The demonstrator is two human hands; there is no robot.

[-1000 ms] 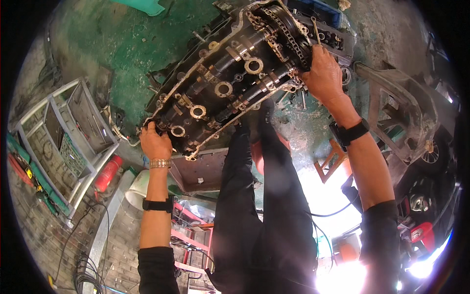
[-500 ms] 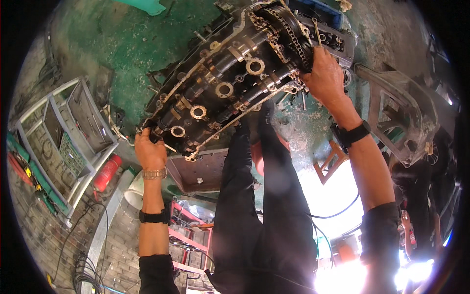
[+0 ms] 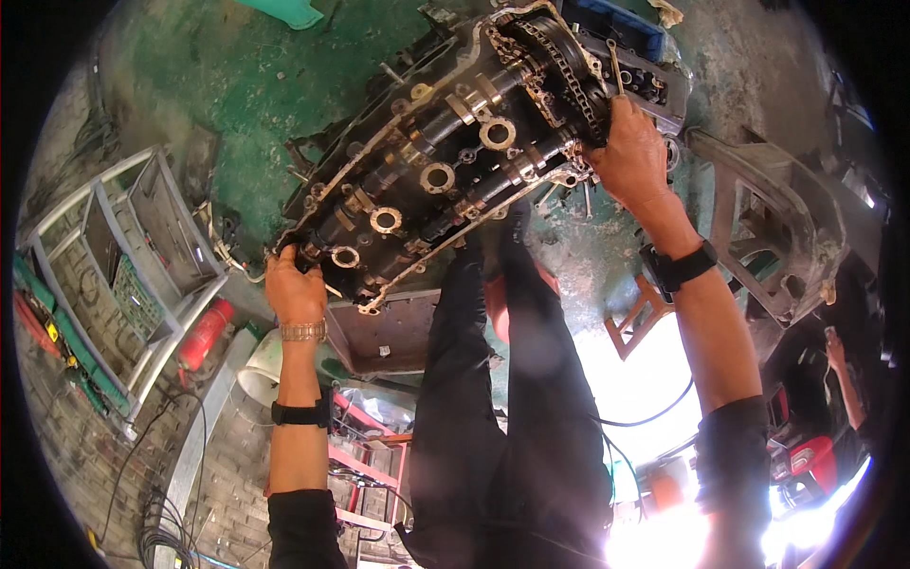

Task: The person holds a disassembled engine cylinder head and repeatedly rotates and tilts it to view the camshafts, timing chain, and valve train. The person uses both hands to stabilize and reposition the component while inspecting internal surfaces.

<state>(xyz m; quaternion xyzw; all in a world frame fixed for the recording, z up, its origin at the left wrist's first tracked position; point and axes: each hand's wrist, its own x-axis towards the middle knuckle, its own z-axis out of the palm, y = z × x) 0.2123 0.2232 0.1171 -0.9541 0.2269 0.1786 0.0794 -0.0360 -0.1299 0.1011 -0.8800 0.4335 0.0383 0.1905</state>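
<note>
A dark, oily engine cylinder head [image 3: 379, 251] lies at a slant across the upper middle, with two camshafts [image 3: 479, 100] and several pale round rings along it. A timing chain [image 3: 569, 81] loops round a sprocket at its right end. My left hand [image 3: 296, 289] is closed round its lower left end, fingertips partly hidden behind the edge. My right hand [image 3: 633, 156] grips the right end beside the chain, its fingers mostly out of sight. A wrench [image 3: 614, 66] sticks up from beside that hand; whether the hand also holds it I cannot tell.
Below the head stands a brown metal tray [image 3: 384, 332]. Left are a metal rack [image 3: 142, 266] and a red fire extinguisher [image 3: 204, 334]. A blue crate [image 3: 626, 28] and a grey metal frame [image 3: 773, 223] are right, a wooden stool [image 3: 640, 318] nearer. Another person's arm [image 3: 844, 379] shows far right.
The cylinder head stays almost in place, with both my hands still on it. At the far right the other person's arm has shifted, and a red object has come into view.
</note>
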